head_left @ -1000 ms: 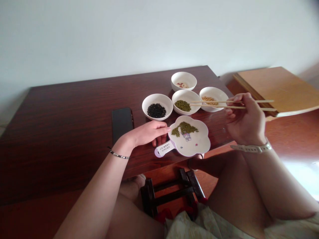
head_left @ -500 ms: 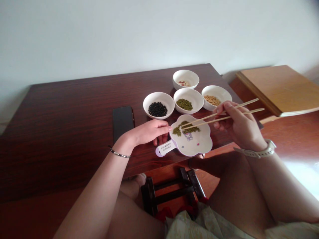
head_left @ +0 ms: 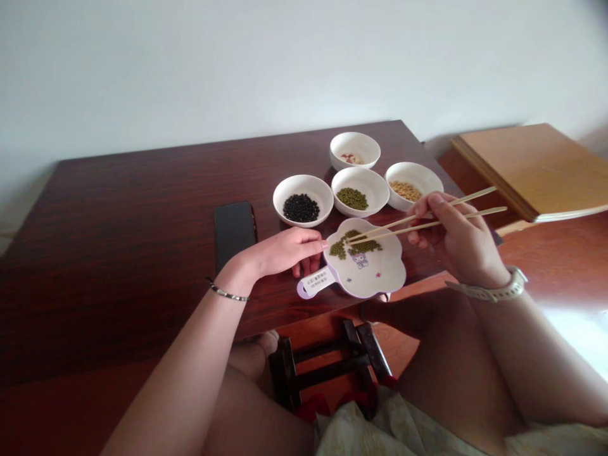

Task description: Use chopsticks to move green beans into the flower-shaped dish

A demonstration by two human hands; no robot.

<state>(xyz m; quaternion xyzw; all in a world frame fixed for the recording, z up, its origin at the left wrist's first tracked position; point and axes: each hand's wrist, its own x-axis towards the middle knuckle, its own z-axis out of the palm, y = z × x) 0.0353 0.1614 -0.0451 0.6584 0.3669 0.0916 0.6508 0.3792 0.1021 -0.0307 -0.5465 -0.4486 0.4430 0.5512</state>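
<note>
A white flower-shaped plate (head_left: 380,273) with a lilac rim and a short labelled handle lies at the table's front edge. Mung beans (head_left: 365,243) are spread over its far left part, above a printed cartoon figure. My left hand (head_left: 289,248) holds the plate's left rim, a fingertip on the edge and the other fingers bent down beside the handle. From the right, my right hand (head_left: 449,237) grips a pair of wooden chopsticks (head_left: 403,231). Their tips are slightly apart among the mung beans; whether a bean is between them I cannot tell.
Behind the plate stand white bowls: one with black beans (head_left: 301,208), one with mung beans (head_left: 352,198), one with yellowish beans (head_left: 405,190), and one with reddish and pale pieces (head_left: 351,158). A dark phone (head_left: 234,231) lies left. A stool (head_left: 327,367) is below.
The chopsticks and my right hand have shifted very slightly to the right. My left hand stays at the plate's rim, and the bowls look the same.
</note>
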